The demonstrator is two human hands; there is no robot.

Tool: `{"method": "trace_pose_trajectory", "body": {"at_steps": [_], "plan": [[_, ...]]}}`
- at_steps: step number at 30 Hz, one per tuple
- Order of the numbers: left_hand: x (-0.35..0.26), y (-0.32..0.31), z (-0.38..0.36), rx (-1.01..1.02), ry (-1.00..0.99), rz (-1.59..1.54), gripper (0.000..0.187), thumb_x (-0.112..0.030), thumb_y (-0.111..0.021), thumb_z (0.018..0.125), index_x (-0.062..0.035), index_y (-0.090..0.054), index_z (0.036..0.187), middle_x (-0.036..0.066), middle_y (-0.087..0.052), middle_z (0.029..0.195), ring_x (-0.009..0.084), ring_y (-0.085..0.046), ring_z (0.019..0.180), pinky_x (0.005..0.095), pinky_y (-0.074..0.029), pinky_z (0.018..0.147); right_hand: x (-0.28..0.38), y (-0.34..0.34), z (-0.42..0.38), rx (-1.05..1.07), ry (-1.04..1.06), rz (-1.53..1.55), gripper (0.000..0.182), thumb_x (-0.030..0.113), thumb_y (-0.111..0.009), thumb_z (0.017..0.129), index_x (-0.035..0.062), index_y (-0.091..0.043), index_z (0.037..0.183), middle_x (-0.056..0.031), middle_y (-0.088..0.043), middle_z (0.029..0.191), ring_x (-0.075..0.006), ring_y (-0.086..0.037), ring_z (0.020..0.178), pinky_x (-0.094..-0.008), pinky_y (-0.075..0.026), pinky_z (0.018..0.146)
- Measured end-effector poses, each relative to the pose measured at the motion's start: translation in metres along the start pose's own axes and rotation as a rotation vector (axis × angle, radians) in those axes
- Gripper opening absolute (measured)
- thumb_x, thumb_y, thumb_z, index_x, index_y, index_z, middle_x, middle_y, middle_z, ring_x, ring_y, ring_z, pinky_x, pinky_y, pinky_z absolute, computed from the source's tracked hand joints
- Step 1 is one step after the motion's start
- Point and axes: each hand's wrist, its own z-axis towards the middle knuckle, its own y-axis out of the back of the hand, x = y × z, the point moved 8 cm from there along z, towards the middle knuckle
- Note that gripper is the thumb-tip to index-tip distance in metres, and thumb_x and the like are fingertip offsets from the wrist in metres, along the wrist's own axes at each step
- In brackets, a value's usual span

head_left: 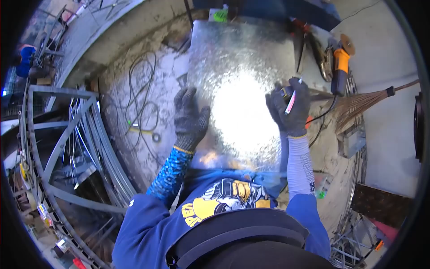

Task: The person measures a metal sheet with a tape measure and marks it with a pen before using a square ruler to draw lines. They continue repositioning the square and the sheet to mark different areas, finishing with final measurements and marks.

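Note:
A shiny galvanized metal sheet (242, 47) lies in front of my body, with a bright glare over its middle. My left hand (190, 116), in a dark work glove, is at the sheet's left edge, its fingers stretched out and the thumb apart. On the right edge is my right hand (291, 107), also gloved, with its fingers closed around a white and red marker pen (291, 102). A small dark object with yellow marks (285, 92) shows by the same hand's fingers; I cannot make out its kind.
An orange angle grinder (341, 65) lies to the right, near a straw broom (365, 104). A dark cable (145, 89) coils on the floor at left. Beyond it stand a grey metal frame (62, 123) and long metal strips (105, 143). A metal tube offcut (352, 142) sits at right.

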Motion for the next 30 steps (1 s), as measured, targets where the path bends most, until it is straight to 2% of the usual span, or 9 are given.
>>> {"method": "trace_pose_trajectory", "body": {"at_steps": [6,9,11,15,17,18,21,24,30], "plan": [[0.033,-0.009,-0.014,-0.024,0.219,-0.285,0.068,-0.014,-0.071,0.084,0.0032,-0.045,0.144,0.024,-0.048,0.138,0.0407,-0.041,0.137,0.046,-0.032,0.118,-0.013,-0.012,0.006,-0.025,0.001,-0.073,0.037,0.014,-0.076,0.078,0.0036,-0.06,0.11,-0.0141,-0.062,0.093,-0.0316,-0.064,0.084,-0.0432,-0.052,0.074],[0.022,-0.014,-0.01,0.046,0.16,-0.14,0.067,-0.01,-0.069,0.085,0.0024,-0.043,0.146,0.023,-0.048,0.139,0.0365,-0.044,0.134,0.0433,-0.037,0.114,-0.033,-0.016,0.008,0.043,-0.197,0.002,0.036,0.016,-0.076,0.078,0.0031,-0.065,0.11,-0.0158,-0.067,0.101,-0.0338,-0.067,0.092,-0.0431,-0.054,0.081],[0.037,-0.015,-0.014,-0.079,0.39,-0.561,0.069,-0.007,-0.067,0.086,0.0023,-0.038,0.148,0.021,-0.05,0.135,0.0311,-0.05,0.127,0.041,-0.044,0.107,-0.034,-0.022,0.011,0.13,-0.192,-0.156,0.039,0.017,-0.076,0.079,0.003,-0.066,0.114,-0.0174,-0.069,0.106,-0.0344,-0.069,0.095,-0.0445,-0.055,0.084],[0.034,-0.006,-0.011,-0.025,0.478,-0.306,0.07,-0.008,-0.067,0.089,0.0022,-0.034,0.15,0.018,-0.052,0.132,0.0256,-0.057,0.116,0.0374,-0.052,0.093,-0.038,-0.013,0.01,0.108,-0.286,-0.065,0.045,0.022,-0.079,0.077,0.0022,-0.066,0.115,-0.0156,-0.07,0.105,-0.0298,-0.07,0.09,-0.0412,-0.056,0.084],[0.045,-0.02,-0.021,0.026,0.799,-0.911,0.069,-0.009,-0.067,0.091,0.0012,-0.035,0.15,0.017,-0.057,0.125,0.0233,-0.063,0.104,0.0353,-0.055,0.082,-0.061,0.007,-0.003,0.065,-0.448,0.087,0.043,0.021,-0.079,0.079,0.0027,-0.065,0.115,-0.0136,-0.07,0.104,-0.0268,-0.069,0.09,-0.0386,-0.056,0.083],[0.055,-0.008,-0.011,0.02,0.51,-0.515,0.065,-0.012,-0.069,0.092,-0.0005,-0.039,0.149,0.017,-0.061,0.123,0.0216,-0.066,0.094,0.0322,-0.055,0.076,-0.08,0.016,-0.013,0.035,-0.593,0.257,0.041,0.02,-0.078,0.08,0.0031,-0.065,0.115,-0.0116,-0.069,0.103,-0.0237,-0.069,0.09,-0.036,-0.056,0.082],[0.079,0.001,-0.001,0.228,0.49,-0.356,0.064,-0.017,-0.072,0.093,0.0008,-0.042,0.147,0.017,-0.066,0.117,0.0208,-0.067,0.087,0.0329,-0.055,0.076,-0.128,0.028,-0.049,-0.038,-1.002,0.78,0.036,0.018,-0.076,0.083,0.0045,-0.065,0.114,-0.0055,-0.068,0.099,-0.0145,-0.066,0.09,-0.0281,-0.056,0.078],[0.084,0.005,0.003,0.299,0.604,-0.465,0.063,-0.025,-0.072,0.094,0.0056,-0.047,0.143,0.016,-0.07,0.106,0.0203,-0.067,0.085,0.0329,-0.055,0.075,-0.113,0.053,-0.079,-0.008,-0.902,0.829,0.024,0.015,-0.071,0.088,0.0057,-0.065,0.11,-0.007,-0.067,0.099,-0.015,-0.068,0.086,-0.028,-0.058,0.072],[0.08,-0.029,0.015,0.411,0.72,-0.828,0.044,-0.028,-0.068,0.097,0.0068,-0.067,0.124,0.007,-0.071,0.104,0.0152,-0.063,0.088,0.0314,-0.052,0.079,-0.093,0.038,-0.099,0.065,-1.13,0.988,0.018,0.01,-0.068,0.089,0.0069,-0.061,0.105,-0.0104,-0.065,0.089,-0.0206,-0.068,0.073,-0.0349,-0.058,0.055]]}}
